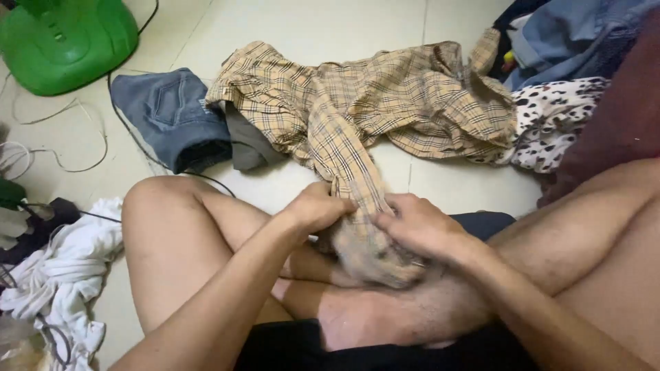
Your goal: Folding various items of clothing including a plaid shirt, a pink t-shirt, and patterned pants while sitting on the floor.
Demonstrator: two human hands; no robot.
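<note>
A tan plaid shirt point(385, 103) lies spread on the tiled floor, one sleeve trailing down onto my crossed legs. My left hand point(315, 206) pinches that sleeve from the left. My right hand point(416, 225) grips the same sleeve from the right, the cuff bunched under it on my lap. The two hands sit close together, almost touching.
Folded blue jeans point(172, 117) lie left of the shirt over a dark grey garment point(251, 148). A green plastic object point(65, 41) sits at top left with cables point(69, 165) beside it. White cloth point(65, 275) is heaped at left; spotted fabric point(553, 120) and more clothes pile at right.
</note>
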